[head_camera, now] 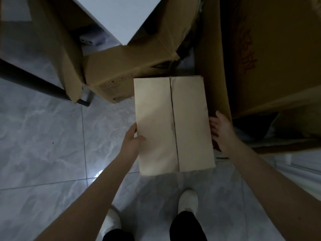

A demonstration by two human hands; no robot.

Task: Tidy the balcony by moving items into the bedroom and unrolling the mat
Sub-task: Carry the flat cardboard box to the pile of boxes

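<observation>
We have the pale tan closed cardboard box (173, 124) held over the grey marbled floor tiles (52, 136), ahead of our feet. Our left hand (133, 140) grips its nine o'clock edge, thumb curled on top. Our right hand (220, 131) lies at three o'clock, fingers straight and loosely spread beside the wall. The box looks stiff, smooth and probably light; opposite sides suit best.

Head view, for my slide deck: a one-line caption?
Both hands flank a closed cardboard box above grey tiles.
</observation>
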